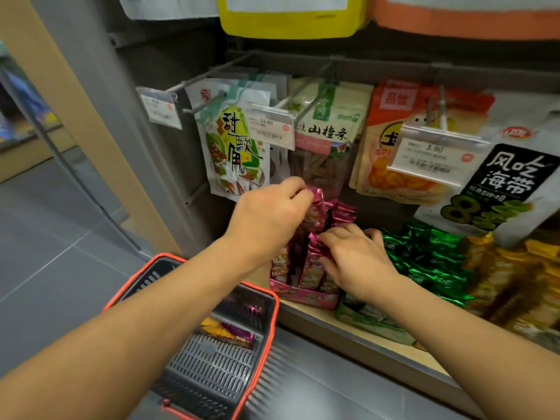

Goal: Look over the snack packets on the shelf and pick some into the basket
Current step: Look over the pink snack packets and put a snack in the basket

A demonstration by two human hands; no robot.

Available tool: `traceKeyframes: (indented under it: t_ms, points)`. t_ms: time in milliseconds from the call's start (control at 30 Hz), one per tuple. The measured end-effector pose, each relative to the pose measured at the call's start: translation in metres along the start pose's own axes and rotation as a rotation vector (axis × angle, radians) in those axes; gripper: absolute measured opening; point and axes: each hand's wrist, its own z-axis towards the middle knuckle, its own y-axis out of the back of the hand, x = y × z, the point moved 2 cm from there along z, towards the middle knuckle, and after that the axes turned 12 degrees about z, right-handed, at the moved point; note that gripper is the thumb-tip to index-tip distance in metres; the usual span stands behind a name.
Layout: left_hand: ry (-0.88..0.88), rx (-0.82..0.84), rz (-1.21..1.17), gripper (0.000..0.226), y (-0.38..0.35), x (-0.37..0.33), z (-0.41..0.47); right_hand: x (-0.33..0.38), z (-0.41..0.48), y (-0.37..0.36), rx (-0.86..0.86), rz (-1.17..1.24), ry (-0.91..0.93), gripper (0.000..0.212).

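- Left hand (266,219) is closed round the top of a pink foil snack packet (315,207), fingers pinched on its upper edge and the packet raised above its neighbours in the pink display carton (303,295).
- Right hand (357,256) lies flat on the row of pink packets in that carton, fingers spread and pressing among them; whether it grips one, I cannot tell.
- Shopping basket (212,359), grey with a red rim, sits nearest the wearer, below the left forearm and just beside the shelf edge (348,331). A few packets already lie at its far end.
- Risk, judged: the lifted packet may drag adjacent packets up with it, since they are packed tightly; these could spill over the carton front onto the floor.
- Risk, judged: slippery foil held by a fingertip pinch alone could drop short of the basket.
- Further along, green foil packets (430,262) and gold ones (509,274) sit loosely heaped; the right forearm could brush them.
- Hanging bags (233,147) and price tags (269,127) hang just above the left hand; lifting straight up could snag them.
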Motion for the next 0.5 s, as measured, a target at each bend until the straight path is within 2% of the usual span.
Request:
traceKeyframes:
  t_ms: [167, 233, 300, 367, 400, 467, 500]
  points:
    - [0.044, -0.209, -0.087, 0.017, 0.094, 0.028, -0.028, 0.008, -0.002, 0.013, 0.022, 0.047, -0.033, 0.058]
    - [0.063, -0.226, -0.093, 0.016, 0.124, 0.034, -0.037, 0.014, -0.005, 0.029, -0.003, 0.061, -0.059, 0.060]
    - [0.096, -0.200, -0.139, 0.013, 0.145, 0.039, -0.043, 0.023, -0.010, 0.055, -0.014, 0.167, -0.102, 0.050]
    - [0.197, -0.136, -0.268, 0.010, 0.154, 0.040, -0.047, 0.037, -0.019, 0.082, 0.067, 0.564, -0.125, 0.032]
    - [0.291, -0.094, -0.380, 0.007, 0.155, 0.039, -0.050, 0.050, -0.027, 0.092, 0.181, 0.849, -0.133, 0.032]
    - [0.505, -0.017, -0.633, 0.010, 0.148, 0.034, -0.056, 0.080, -0.053, 0.106, 0.466, 1.329, -0.122, 0.052]
    - [0.588, 0.011, -0.750, 0.014, 0.144, 0.030, -0.060, 0.092, -0.065, 0.108, 0.523, 1.425, -0.089, 0.061]
